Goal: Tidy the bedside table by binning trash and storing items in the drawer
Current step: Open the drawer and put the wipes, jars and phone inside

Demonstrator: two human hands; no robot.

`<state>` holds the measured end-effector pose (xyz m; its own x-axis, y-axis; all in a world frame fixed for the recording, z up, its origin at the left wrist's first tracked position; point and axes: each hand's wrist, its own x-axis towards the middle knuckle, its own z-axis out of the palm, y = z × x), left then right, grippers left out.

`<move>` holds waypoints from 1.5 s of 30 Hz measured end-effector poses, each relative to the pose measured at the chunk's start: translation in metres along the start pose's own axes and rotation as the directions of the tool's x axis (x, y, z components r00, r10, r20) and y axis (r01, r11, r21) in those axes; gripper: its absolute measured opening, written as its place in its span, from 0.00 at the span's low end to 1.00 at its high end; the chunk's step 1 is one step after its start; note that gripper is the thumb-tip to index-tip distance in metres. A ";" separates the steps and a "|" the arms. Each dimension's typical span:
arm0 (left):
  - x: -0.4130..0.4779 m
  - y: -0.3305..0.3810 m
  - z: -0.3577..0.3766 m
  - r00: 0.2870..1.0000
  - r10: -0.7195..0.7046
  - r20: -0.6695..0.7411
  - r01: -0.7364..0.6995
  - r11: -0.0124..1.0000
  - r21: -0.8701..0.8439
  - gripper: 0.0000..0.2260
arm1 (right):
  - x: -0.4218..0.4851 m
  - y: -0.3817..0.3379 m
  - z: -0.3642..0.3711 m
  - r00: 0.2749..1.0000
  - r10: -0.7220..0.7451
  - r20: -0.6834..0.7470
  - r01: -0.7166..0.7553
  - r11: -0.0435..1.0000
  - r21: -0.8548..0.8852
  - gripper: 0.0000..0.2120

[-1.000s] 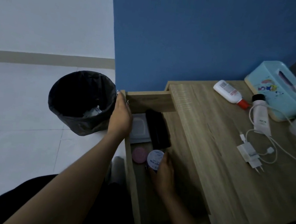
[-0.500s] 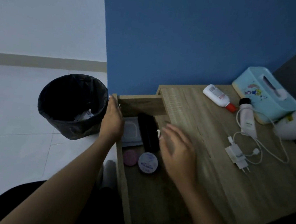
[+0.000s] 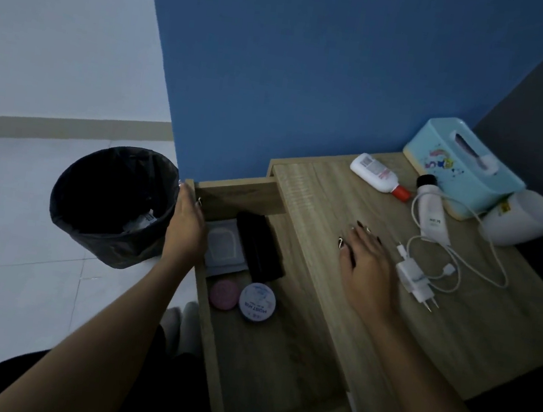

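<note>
Two hands are working well apart. The left hand [image 3: 186, 225] is gripping the top edge of the open drawer's [image 3: 270, 361] front board near its far end, fingers curling over the wood. The right hand [image 3: 368, 263] is reaching out over the tabletop [image 3: 469, 342] at three o'clock from the drawer, fingers straight and spread, holding nothing; whether the palm is touching the wood I cannot tell. Just beside it at three o'clock a white charger [image 3: 414, 276] is lying flat, its cable [image 3: 476, 264] looping away toward two o'clock. Four things are sitting in the drawer's far half: a white packet [image 3: 223, 248] and a black case [image 3: 259, 247] side by side at twelve o'clock, and nearer, a pink tin [image 3: 224, 293] touching a white tin [image 3: 257, 302] at its three o'clock. A black-lined bin [image 3: 111, 205] is standing on the floor at nine o'clock from the left hand, just beside it, with pale scraps [image 3: 144, 220] lying inside. Farther along the tabletop, toward one o'clock from the right hand, a white tube [image 3: 432, 209] with a black cap and a white bottle [image 3: 377, 175] with a red cap are lying on their sides, and a pale blue tissue box [image 3: 461, 168] is sitting against the wall behind them.
</note>
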<state>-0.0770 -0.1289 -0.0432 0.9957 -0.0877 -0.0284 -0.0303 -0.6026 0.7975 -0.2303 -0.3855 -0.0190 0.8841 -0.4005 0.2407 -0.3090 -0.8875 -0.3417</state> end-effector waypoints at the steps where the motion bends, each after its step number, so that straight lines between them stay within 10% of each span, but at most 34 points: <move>1: 0.000 0.000 0.000 1.000 -0.003 0.003 0.003 1.000 0.008 0.24 | 0.000 0.001 0.001 1.000 -0.001 -0.003 0.001 1.000 -0.004 0.18; 32: -0.002 0.091 0.080 0.982 -0.101 0.158 0.133 0.970 -0.206 0.34 | 0.000 0.000 0.003 0.998 0.049 -0.033 -0.052 0.996 -0.075 0.24; 45: 0.010 0.113 0.105 0.926 -0.098 0.365 0.203 0.944 -0.261 0.58 | -0.001 -0.001 0.002 0.997 0.067 -0.045 -0.069 0.996 -0.051 0.21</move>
<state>-0.0799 -0.2808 -0.0171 0.8932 -0.3113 -0.3244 0.1961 -0.3795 0.9041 -0.2304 -0.3835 -0.0210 0.8449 -0.4687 0.2576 -0.3871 -0.8683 -0.3103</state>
